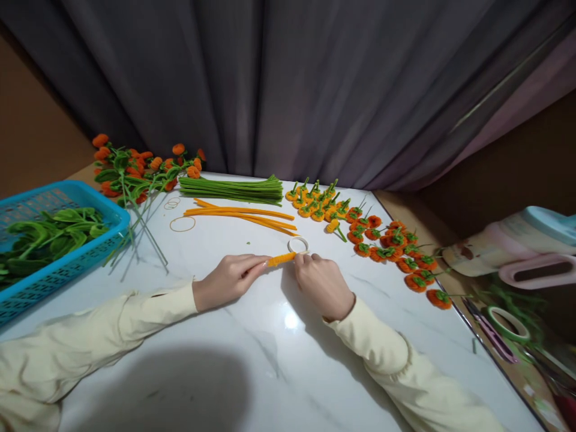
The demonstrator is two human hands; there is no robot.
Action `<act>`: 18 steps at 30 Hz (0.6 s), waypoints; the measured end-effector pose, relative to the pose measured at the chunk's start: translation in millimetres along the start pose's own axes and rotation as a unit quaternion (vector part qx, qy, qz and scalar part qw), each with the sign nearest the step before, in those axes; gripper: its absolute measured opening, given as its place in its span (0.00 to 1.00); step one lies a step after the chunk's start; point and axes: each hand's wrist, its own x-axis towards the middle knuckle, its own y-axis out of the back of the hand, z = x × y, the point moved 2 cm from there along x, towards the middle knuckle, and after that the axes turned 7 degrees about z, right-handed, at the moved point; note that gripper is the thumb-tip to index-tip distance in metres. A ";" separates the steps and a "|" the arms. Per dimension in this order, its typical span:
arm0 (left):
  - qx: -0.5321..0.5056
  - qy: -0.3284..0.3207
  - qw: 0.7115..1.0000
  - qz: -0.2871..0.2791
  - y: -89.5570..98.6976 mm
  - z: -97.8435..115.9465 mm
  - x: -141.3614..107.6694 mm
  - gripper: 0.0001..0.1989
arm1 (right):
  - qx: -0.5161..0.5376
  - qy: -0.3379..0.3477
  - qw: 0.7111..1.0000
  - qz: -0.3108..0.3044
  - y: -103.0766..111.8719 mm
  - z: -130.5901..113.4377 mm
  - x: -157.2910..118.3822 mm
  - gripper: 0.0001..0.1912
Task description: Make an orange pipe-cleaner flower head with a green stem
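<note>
Between my two hands runs a short orange-yellow fuzzy piece (pixel 281 259), which looks coiled or bunched. My left hand (pixel 231 279) pinches its left end between thumb and fingertips. At its right end my right hand (pixel 321 285) is closed, with the fingers curled inward. A white ring (pixel 298 239) stands just above the right fingers, seemingly touching them. Orange-yellow pipe cleaners (pixel 238 213) lie loosely crossed beyond the hands, and a bundle of green pipe cleaners (pixel 231 188) lies behind them.
A blue basket (pixel 119 223) of green leaves is at the left. Orange flowers on stems (pixel 144 168) lie behind it. Yellow flower heads (pixel 318 201) and orange flower heads (pixel 393 240) line the right side, near a tumbler (pixel 508 240), green tape (pixel 508 324) and pink-handled tool (pixel 492 339).
</note>
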 end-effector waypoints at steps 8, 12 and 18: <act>-0.321 0.365 0.868 -0.100 1.5 -14.0 10.3 0.14 | -0.044 0.145 0.987 0.053 15.9 11.4 -1.6 0.07; -0.389 0.419 0.814 -0.106 0.7 -16.2 12.2 0.11 | 0.081 0.138 0.985 0.064 14.4 23.4 3.7 0.09; -0.401 0.427 0.803 -0.109 0.5 -17.2 11.4 0.10 | 0.439 0.043 0.897 -0.008 -5.9 31.0 8.7 0.09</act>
